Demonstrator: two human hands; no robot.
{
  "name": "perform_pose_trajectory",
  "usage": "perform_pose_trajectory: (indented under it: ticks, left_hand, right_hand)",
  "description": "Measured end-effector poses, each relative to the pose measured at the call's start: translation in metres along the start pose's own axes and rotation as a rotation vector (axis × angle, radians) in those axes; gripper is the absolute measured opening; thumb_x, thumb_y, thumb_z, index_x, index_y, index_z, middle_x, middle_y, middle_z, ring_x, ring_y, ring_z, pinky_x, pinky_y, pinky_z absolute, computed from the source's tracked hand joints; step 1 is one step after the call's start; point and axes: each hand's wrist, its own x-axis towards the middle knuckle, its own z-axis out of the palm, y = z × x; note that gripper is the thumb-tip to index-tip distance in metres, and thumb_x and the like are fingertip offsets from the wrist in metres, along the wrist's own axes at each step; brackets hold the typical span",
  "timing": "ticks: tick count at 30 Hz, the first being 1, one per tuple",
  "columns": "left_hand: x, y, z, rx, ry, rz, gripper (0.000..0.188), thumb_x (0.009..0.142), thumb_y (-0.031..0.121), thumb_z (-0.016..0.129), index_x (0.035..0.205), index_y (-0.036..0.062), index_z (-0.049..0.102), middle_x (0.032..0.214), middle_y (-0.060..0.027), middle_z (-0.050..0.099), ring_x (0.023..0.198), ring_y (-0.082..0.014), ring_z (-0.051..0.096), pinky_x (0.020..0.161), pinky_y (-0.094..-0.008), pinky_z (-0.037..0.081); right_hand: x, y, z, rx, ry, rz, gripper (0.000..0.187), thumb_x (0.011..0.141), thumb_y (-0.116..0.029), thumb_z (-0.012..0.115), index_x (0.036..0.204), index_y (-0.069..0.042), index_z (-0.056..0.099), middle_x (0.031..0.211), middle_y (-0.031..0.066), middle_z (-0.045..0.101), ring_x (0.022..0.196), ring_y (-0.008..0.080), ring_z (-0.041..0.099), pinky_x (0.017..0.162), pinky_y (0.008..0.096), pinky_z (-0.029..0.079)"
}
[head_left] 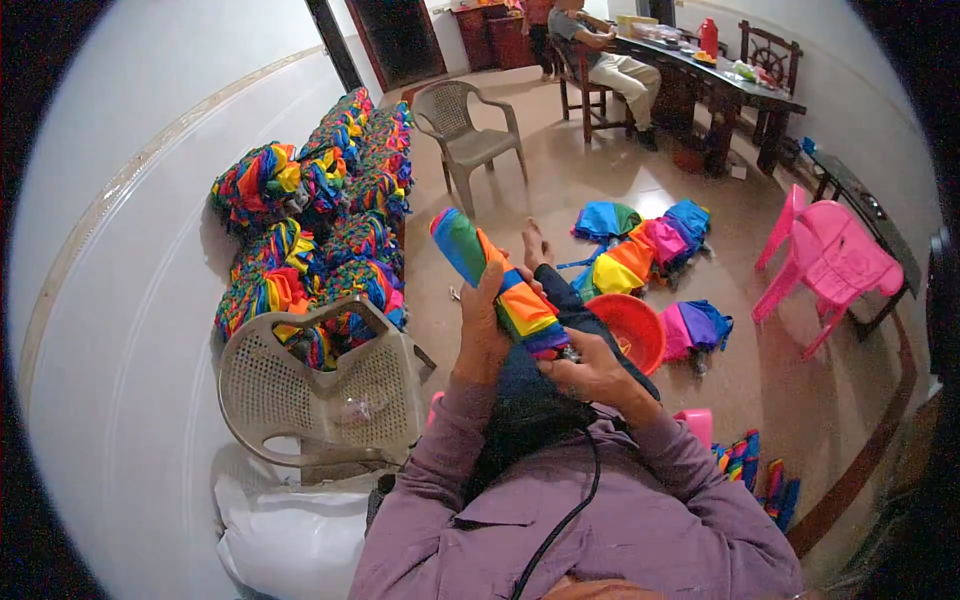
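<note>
Over my lap I hold a folded rainbow umbrella (462, 252), tilted with its one end up and to the left. My left hand (484, 315) is wrapped round its middle from the left side. At the lower right end my right hand (592, 368) grips it, near a small shiny part; the fingertips are partly hidden. Just beyond my right hand, by my leg, is a red plastic basin (630, 330). Loosely folded colourful umbrellas (625, 262) lie on the floor past the basin, and another umbrella (690, 328) lies to its right.
Large bundles of rainbow umbrellas (370, 240) are stacked along the left wall. A beige plastic chair (300, 400) stands at my left, a grey chair (465, 130) ahead, a pink chair (835, 245) to the right. Rolled umbrellas (775, 490) lie low right. A person (610, 70) sits at the far table (740, 88).
</note>
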Motion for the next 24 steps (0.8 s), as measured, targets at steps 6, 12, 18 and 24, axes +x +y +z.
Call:
perform_pose_trajectory:
  ticks: [6, 12, 18, 24]
  left_hand:
    - [-0.001, 0.0, 0.001, -0.062, -0.049, -0.015, 0.05, 0.099, 0.047, 0.063, 0.127, 0.007, 0.05, 0.095, -0.0123, 0.066, 0.084, -0.0288, 0.07, 0.077, -0.045, 0.06]
    - [0.001, 0.001, -0.002, -0.088, 0.033, -0.013, 0.041, 0.1, 0.041, 0.063, 0.123, 0.0082, 0.052, 0.092, -0.0108, 0.067, 0.08, -0.0261, 0.07, 0.075, -0.0428, 0.061]
    - [0.001, 0.007, 0.005, 0.021, 0.228, 0.067, 0.033, 0.097, 0.032, 0.068, 0.11, 0.0044, 0.056, 0.083, -0.0093, 0.067, 0.072, -0.0209, 0.071, 0.067, -0.0357, 0.061]
    - [0.005, 0.004, -0.002, -0.014, 0.251, 0.127, 0.03, 0.096, 0.032, 0.071, 0.106, 0.0071, 0.056, 0.084, -0.0095, 0.067, 0.071, -0.021, 0.07, 0.067, -0.036, 0.061]
  right_hand:
    - [-0.007, -0.006, -0.01, 0.54, -0.265, 0.349, 0.037, 0.094, -0.037, 0.072, 0.114, -0.007, 0.064, 0.083, 0.0001, 0.065, 0.072, 0.0072, 0.06, 0.063, 0.0251, 0.048]
    - [-0.002, 0.006, -0.007, 0.504, -0.269, 0.29, 0.042, 0.094, -0.04, 0.072, 0.115, -0.005, 0.063, 0.086, 0.0018, 0.067, 0.072, 0.0125, 0.063, 0.063, 0.0298, 0.051]
    - [0.0, -0.006, 0.008, -0.343, 0.279, -0.239, 0.047, 0.086, -0.034, 0.079, 0.116, -0.003, 0.06, 0.093, 0.0152, 0.071, 0.08, 0.0303, 0.072, 0.069, 0.0418, 0.056]
    - [-0.001, 0.01, 0.013, -0.564, 0.242, -0.175, 0.056, 0.081, -0.021, 0.082, 0.126, -0.001, 0.056, 0.095, 0.0149, 0.071, 0.08, 0.0314, 0.07, 0.075, 0.0401, 0.056]
